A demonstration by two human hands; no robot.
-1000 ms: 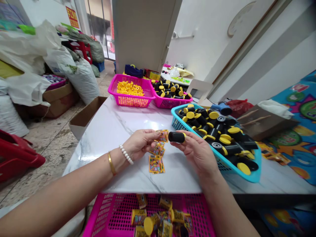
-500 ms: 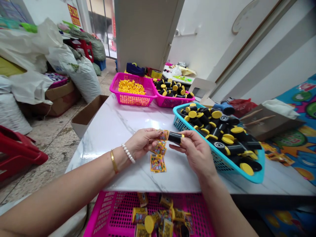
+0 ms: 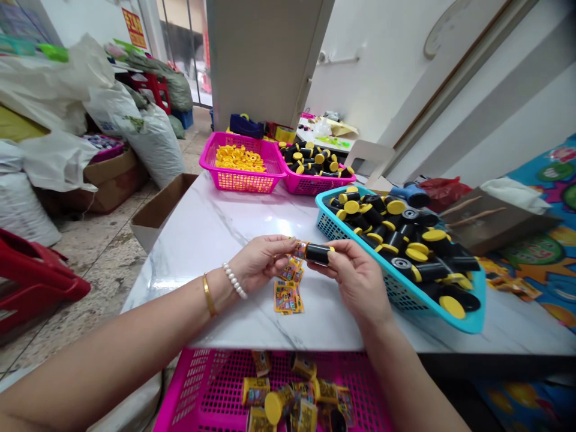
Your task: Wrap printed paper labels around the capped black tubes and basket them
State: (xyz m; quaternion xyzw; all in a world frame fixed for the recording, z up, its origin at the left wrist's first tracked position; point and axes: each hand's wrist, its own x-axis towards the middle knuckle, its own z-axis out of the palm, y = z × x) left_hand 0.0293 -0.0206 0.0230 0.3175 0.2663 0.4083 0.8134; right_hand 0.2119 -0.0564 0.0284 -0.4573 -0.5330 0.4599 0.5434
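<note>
Between finger and thumb, my left hand pinches a printed yellow-orange sleeve label. My right hand grips a black cylinder with a yellow end, held lengthwise with its far end against the label. The label's edge meets the cylinder's left end; whether it goes round it I cannot tell. Below the hands, a small stack of the same labels lies on the white marbled table. In a pink basket under the table edge are several cylinders wrapped in labels.
A turquoise basket piled with black, yellow-capped cylinders stands at right. Behind are a pink basket of yellow rings and another pink basket of cylinders. An open cardboard box and a red stool are at left.
The cylinder and label have come closer together, with the label's end now at the cylinder's left end. My right hand has moved slightly left.
</note>
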